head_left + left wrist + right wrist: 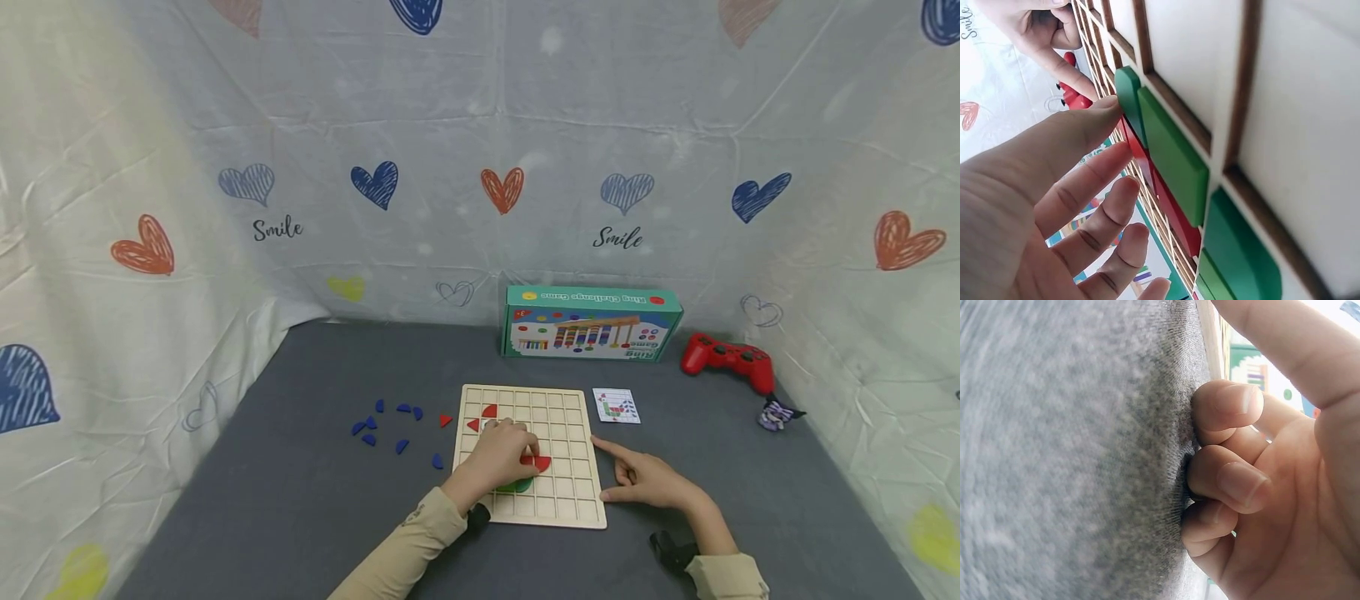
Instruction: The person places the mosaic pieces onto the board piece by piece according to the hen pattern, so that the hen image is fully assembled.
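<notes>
My left hand (497, 454) is over the light wooden grid board (566, 417). Its thumb and index fingertip pinch a red quarter-circle piece (543, 463) at the board's middle, while the other fingers stay loosely bent. Beside that piece lie a dark green rounded piece (1129, 94) and a light green piece (1172, 156), both seated on the grid. Partly behind the hand are a red curved piece (490, 411) and a red triangle (473, 425). My right hand (651, 478) touches the board's right edge with straight index finger and thumb; its other fingers (1229, 478) curl against the grey cloth.
Several blue pieces (402, 447) and a red triangle (446, 421) lie left of the board. A pattern card (617, 406) is at its right. Behind stand a game box (592, 325), a red game controller (727, 358) and a small dark figure (776, 414).
</notes>
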The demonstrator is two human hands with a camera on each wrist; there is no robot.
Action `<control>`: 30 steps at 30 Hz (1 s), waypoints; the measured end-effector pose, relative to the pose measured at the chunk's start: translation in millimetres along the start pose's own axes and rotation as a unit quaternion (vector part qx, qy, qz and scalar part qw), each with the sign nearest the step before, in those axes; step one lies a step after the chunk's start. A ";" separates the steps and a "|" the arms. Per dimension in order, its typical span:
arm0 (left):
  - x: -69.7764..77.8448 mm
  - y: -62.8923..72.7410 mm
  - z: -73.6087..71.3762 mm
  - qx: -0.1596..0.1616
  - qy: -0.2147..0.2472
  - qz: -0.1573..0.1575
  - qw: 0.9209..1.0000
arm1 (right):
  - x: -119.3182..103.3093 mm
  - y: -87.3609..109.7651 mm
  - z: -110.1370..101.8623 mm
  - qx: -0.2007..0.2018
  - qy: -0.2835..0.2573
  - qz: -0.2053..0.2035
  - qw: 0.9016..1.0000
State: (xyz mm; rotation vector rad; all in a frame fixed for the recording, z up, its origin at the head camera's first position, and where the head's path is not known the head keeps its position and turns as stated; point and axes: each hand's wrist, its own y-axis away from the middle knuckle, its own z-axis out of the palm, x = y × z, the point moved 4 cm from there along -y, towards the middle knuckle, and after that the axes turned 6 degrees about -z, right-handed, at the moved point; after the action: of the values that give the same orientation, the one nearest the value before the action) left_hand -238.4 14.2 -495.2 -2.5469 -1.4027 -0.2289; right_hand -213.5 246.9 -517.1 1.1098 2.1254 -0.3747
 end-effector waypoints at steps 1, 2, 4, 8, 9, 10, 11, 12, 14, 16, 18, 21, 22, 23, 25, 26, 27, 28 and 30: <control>-0.4 0.3 -0.4 0.000 0.001 -0.001 1.000 | -0.1 0.1 0.0 0.000 0.002 0.000 1.000; -0.7 0.6 -1.1 0.001 0.001 -0.001 1.000 | -0.2 0.2 -0.1 0.000 0.002 0.000 1.000; -1.4 1.8 -3.3 0.003 0.005 -0.001 1.000 | -0.5 0.6 -0.2 0.000 0.004 0.000 1.000; -3.4 4.3 -8.4 0.007 0.020 -0.003 1.000 | -1.0 1.0 -0.4 0.001 0.002 -0.001 1.000; -4.2 5.1 -9.7 0.009 0.023 -0.003 1.000 | -1.0 1.0 -0.5 0.001 0.002 -0.001 1.000; -5.1 6.0 -11.2 0.011 0.025 -0.003 1.000 | -1.0 0.9 -0.4 0.002 0.002 0.000 1.000; -6.2 7.1 -12.6 0.013 0.026 -0.003 1.000 | -1.0 0.8 -0.4 0.002 0.001 0.000 1.000; -7.6 8.2 -13.8 0.016 0.024 -0.003 1.000 | -0.9 0.7 -0.2 0.001 0.001 -0.001 1.000; -11.1 10.4 -16.1 0.021 0.026 -0.005 0.999 | -0.6 0.4 0.1 0.001 0.002 -0.002 1.000; -15.5 12.3 -17.0 0.027 0.025 -0.008 0.999 | -0.4 0.3 0.3 0.001 0.002 -0.003 1.000; -20.1 13.9 -16.8 0.032 0.025 -0.013 0.999 | -0.1 0.3 0.4 0.002 0.003 -0.004 1.000; -26.8 16.9 -16.4 0.034 0.028 -0.023 0.999 | -0.3 0.3 0.2 0.003 0.003 -0.007 1.000; -28.8 18.1 -16.3 0.034 0.030 -0.026 0.999 | -0.2 0.3 0.2 0.003 0.004 -0.007 1.000; -30.8 19.4 -16.2 0.034 0.031 -0.029 0.999 | -0.1 0.3 0.2 0.003 0.004 -0.008 1.000; -34.7 22.2 -16.5 0.033 0.033 -0.036 0.998 | 0.0 0.3 0.3 0.003 0.003 -0.008 1.000; -36.6 23.7 -16.6 0.034 0.035 -0.038 0.998 | 0.0 0.3 0.4 0.003 0.002 -0.008 1.000; -38.7 25.1 -16.5 0.035 0.035 -0.040 0.998 | 0.1 0.3 0.5 0.003 0.002 -0.008 1.000; -40.7 26.5 -16.8 0.038 0.034 -0.041 0.998 | 0.1 0.3 0.7 0.002 0.001 -0.008 1.000; -44.6 29.0 -17.8 0.045 0.029 -0.040 0.998 | -0.2 0.3 0.9 0.002 0.000 -0.009 1.000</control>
State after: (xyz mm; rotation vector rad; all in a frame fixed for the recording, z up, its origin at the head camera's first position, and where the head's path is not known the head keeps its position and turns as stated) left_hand -238.1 -41.8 -492.3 -2.3947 -1.4602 -0.2459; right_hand -212.8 246.5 -517.6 1.0935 2.1360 -0.3879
